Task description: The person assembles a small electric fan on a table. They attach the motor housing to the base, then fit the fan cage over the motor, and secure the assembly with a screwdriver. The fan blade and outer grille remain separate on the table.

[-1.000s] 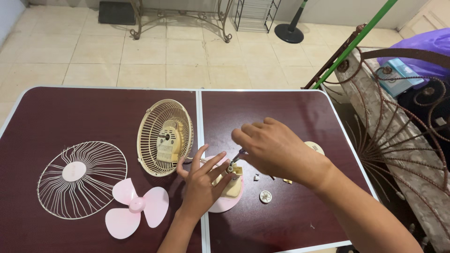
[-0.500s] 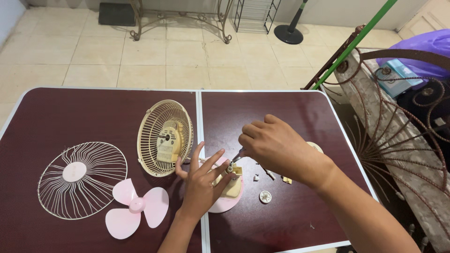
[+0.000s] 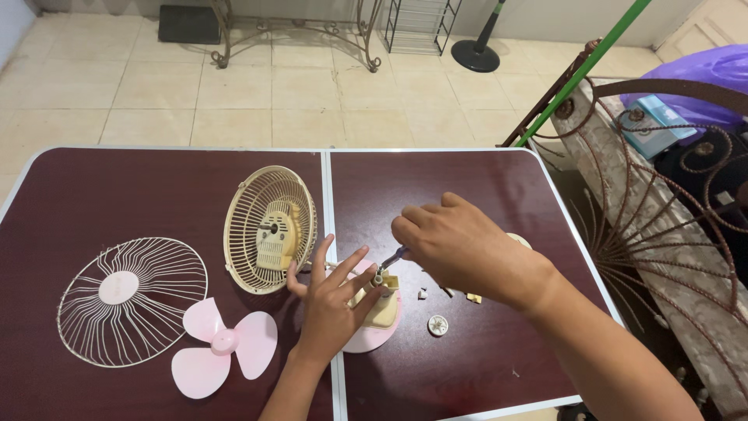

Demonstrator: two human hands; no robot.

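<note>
Pink fan base (image 3: 372, 331) under left hand (image 3: 331, 308).

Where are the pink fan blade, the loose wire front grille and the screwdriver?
pink fan blade (image 3: 224, 341), head view, on its centre hub.
wire front grille (image 3: 118, 288), head view, on its round centre disc.
screwdriver (image 3: 392, 258), head view, on the shaft below the right hand (image 3: 460, 245).
</note>
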